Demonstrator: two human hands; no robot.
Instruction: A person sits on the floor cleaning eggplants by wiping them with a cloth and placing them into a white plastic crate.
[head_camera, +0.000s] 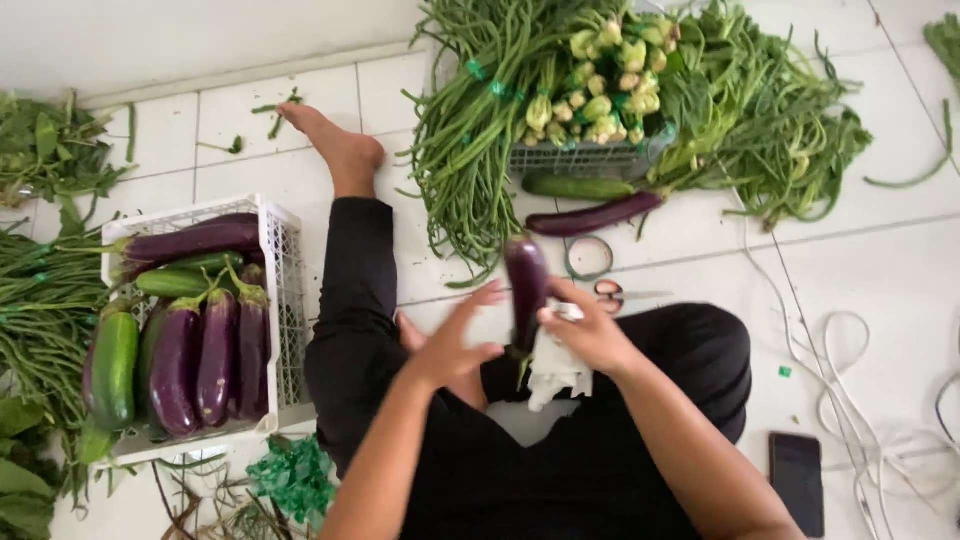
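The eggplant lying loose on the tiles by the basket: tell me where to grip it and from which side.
Grip the eggplant at mid-body, coming from above. It lies flat and slanted on the floor, stem end low left, its long sides clear; fingers should span its narrow width. A cucumber lies just beyond it.

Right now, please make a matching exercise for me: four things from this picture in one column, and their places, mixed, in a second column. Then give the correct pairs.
Things:
1. eggplant
2. white cloth
3. phone
4. scissors

Places:
A. flat on the floor tiles, at the bottom right
B. upright between the left hand and the right hand
C. on the floor just beyond the right hand
D. hanging under the right hand

Pairs: 1-B, 2-D, 3-A, 4-C
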